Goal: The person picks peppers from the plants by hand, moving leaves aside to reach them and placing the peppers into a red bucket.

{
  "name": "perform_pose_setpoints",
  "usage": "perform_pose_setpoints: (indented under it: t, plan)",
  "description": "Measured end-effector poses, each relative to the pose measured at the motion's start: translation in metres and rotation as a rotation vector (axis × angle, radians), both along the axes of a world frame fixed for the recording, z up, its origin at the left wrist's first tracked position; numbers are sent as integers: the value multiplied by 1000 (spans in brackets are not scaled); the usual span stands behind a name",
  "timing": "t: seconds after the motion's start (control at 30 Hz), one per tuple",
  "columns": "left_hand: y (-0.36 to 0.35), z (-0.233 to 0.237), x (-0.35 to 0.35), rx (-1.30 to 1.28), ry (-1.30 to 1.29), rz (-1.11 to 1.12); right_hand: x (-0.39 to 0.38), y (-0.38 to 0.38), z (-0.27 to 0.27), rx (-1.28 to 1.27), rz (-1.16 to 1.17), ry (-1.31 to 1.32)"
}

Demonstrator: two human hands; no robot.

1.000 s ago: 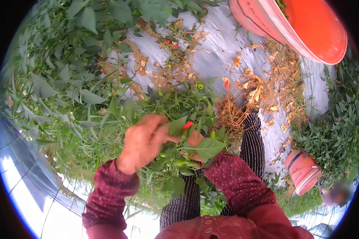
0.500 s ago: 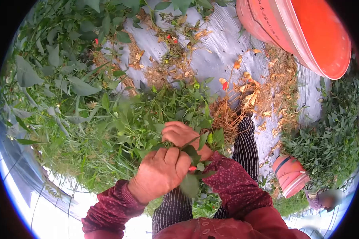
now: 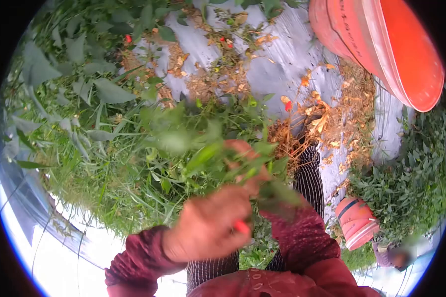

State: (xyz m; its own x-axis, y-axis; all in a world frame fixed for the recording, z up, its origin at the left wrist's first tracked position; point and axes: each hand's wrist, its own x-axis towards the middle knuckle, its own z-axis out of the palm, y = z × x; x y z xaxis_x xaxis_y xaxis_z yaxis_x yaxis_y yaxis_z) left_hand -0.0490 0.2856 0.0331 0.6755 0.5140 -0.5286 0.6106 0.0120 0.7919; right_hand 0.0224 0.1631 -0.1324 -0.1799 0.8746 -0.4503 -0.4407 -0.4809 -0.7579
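red pepper juts from the person's left hand, whose blurred fingers are curled closely around it, low before the striped trousers. the right hand sits just beyond, among green stems and leaves that partly cover it; whether its grip is wide or narrow cannot be told. past the hands, withered stalks and dry leaves lie on silvery sheeting, with small red spots farther up. at upper right, a large bucket, lettered on its side, shows a bright orange-red inner wall; the frame's edge cuts off part of it. at lower right, a smaller bucket with a dark band leans beside leafy plants, its contents hidden, near another person, blurred.
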Motion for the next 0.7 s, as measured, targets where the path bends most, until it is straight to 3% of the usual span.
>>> perform_pose_setpoints:
  t: [0.03, 0.07, 0.13, 0.17, 0.23, 0.3, 0.37, 0.4, 0.53, 0.7]
  plan:
    - [8, -5, -10, -64, 62, 160, 0, 1, 3, -322, -320, 444]
    - [16, -9, -30, -115, 42, 191, 6, 5, 1, -314, -308, 453]
    - [27, -9, -47, -66, 20, 539, 25, 18, -1, -893, -434, 344]
    - [33, -9, -65, -53, 61, 611, 29, 14, -7, -895, -417, 350]
    - [36, -17, -99, -36, 102, 692, 35, 8, -20, -722, -707, 491]
    - [31, -34, -125, -58, 370, 980, 39, 13, -22, -750, -728, 462]
    - [26, -51, -152, -171, 434, 1019, 44, 14, -22, -853, -820, 465]
    - [22, -61, -161, -282, 493, 1043, 47, 15, -23, -788, -802, 485]
    - [-9, -99, -173, -322, 589, 961, 60, 26, -22, -967, -986, 325]
    - [-15, -149, -171, -556, 406, 1154, 74, 8, -40, -815, -973, 371]
